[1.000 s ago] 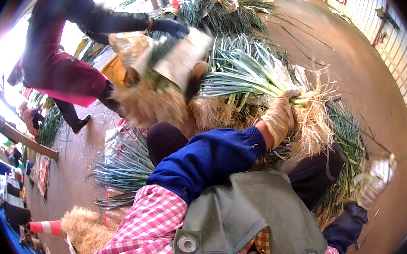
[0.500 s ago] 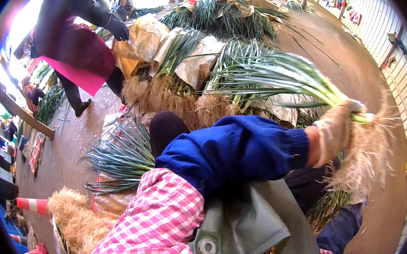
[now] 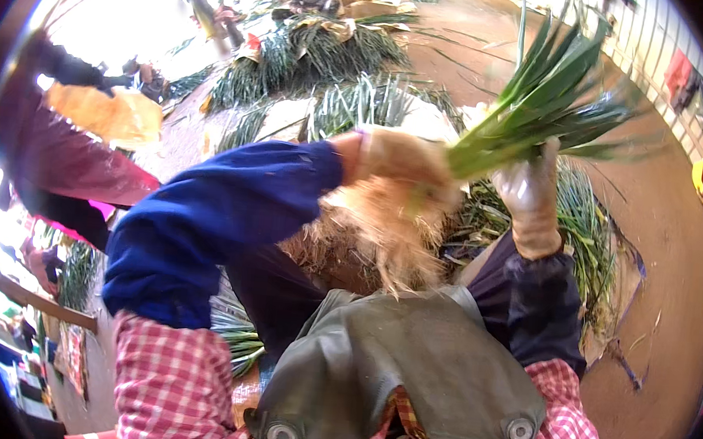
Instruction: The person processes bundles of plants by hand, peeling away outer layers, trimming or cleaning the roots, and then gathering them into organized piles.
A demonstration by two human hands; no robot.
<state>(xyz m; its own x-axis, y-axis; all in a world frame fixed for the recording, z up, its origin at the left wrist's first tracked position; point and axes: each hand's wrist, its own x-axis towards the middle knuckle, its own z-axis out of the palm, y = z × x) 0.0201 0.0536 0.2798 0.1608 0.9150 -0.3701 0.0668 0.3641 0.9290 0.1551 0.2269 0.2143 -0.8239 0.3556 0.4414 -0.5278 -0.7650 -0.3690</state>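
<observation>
**Green bunch [image 3: 514, 127] slants between left hand [image 3: 410, 160] and right hand [image 3: 528, 196]**

From my remote seat I have the bunch raised in front of the dark green apron [image 3: 432, 350]. Its long axis runs slantwise: the pale roots [image 3: 403, 240] hang low on the left, nearer the body, and the leaves fan up and away to the right.

My left hand, gloved and blurred, is closed around the stalks just above the roots, so it owns the root end. My right hand, also gloved, is upright just under the leaves, the nearer of the two to the leafy half. Its fingers reach up against the greenery, but I can't make out whether they grip or only touch.

So the bunch lies up and right of my left hand, and directly above my right. Just right of my right forearm, a leafy pile [image 3: 586, 234] lies on the brown floor [image 3: 652, 276].
</observation>
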